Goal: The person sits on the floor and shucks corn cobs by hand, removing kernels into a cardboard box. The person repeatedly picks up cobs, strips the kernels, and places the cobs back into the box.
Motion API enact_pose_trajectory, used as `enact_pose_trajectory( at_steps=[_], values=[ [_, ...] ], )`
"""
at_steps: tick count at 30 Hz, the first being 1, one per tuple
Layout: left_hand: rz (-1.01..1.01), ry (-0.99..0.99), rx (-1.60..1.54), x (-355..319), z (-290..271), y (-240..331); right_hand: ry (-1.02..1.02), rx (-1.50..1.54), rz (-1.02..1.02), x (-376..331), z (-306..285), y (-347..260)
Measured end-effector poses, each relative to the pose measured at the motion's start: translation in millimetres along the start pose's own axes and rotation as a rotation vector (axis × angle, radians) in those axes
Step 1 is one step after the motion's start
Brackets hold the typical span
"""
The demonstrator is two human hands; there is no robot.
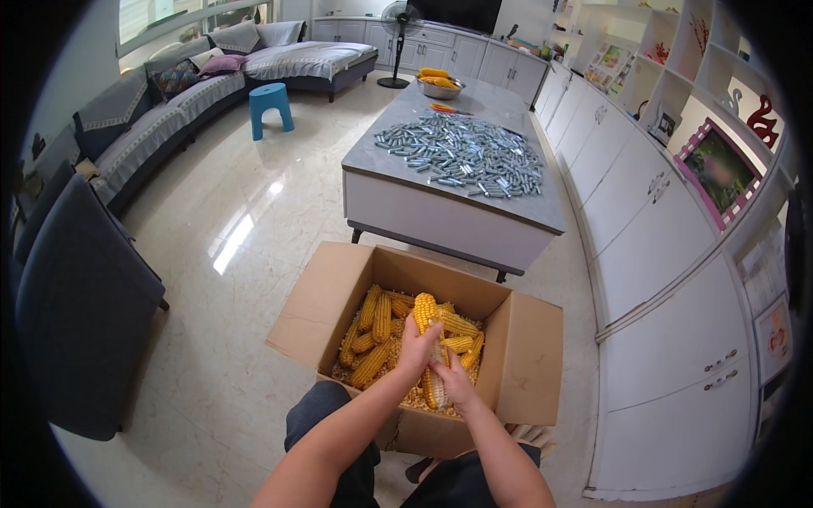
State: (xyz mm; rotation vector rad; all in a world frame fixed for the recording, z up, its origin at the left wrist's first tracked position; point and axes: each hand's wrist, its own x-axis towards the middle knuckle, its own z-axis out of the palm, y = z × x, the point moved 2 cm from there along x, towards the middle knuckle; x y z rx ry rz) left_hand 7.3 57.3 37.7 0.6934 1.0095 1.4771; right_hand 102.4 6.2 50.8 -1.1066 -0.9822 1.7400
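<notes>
Hands meet over the open brown cardboard box [525, 356] that stands on the floor between the person's knees. The left hand [417, 349] is wrapped shut around the middle of a long yellow corn cob [425, 311] held upright, its kerneled top poking above the fist. The right hand [453, 378] curls closed against the lower part of the same cob, where rows look partly stripped. Judging by its look, the cob is stiff, dry and light, with a bumpy surface that grips well; the bare or mid section seems the surest hold, since kernels may loosen under pressure. Beneath it, more yellow cobs [373, 334] lie heaped on loose kernels [411, 398] at the box bottom. Farther off, a grey-topped white worktop [457, 216] carries a spread of small grey cylinders [466, 157], and beyond them a metal bowl of cobs [439, 84].
</notes>
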Motion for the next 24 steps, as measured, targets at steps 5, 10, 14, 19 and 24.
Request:
enact_pose_trajectory(
  at_steps=[5, 10, 14, 19, 24],
  values=[
    [-0.095, -0.001, -0.122, 7.5, -8.0, -8.5, 0.017, 0.005, 0.007, 2.1, 0.7, -0.4],
    [-0.091, -0.007, -0.051, 6.7, -9.2, -10.7, 0.013, 0.008, 0.028, 1.5, 0.0, 1.0],
    [-0.050, -0.046, 0.001, 4.9, -9.3, -17.5, 0.018, 0.105, 0.042, -0.2, -4.2, 4.6],
    [0.011, -0.058, 0.035, 8.0, -8.5, -27.2, 0.003, 0.044, 0.051, -1.4, -8.7, 4.3],
    [-0.268, -0.004, -0.042, 10.1, -13.5, -16.8, -0.036, 0.019, 0.067, -4.5, 0.2, -6.0]
  ],
)
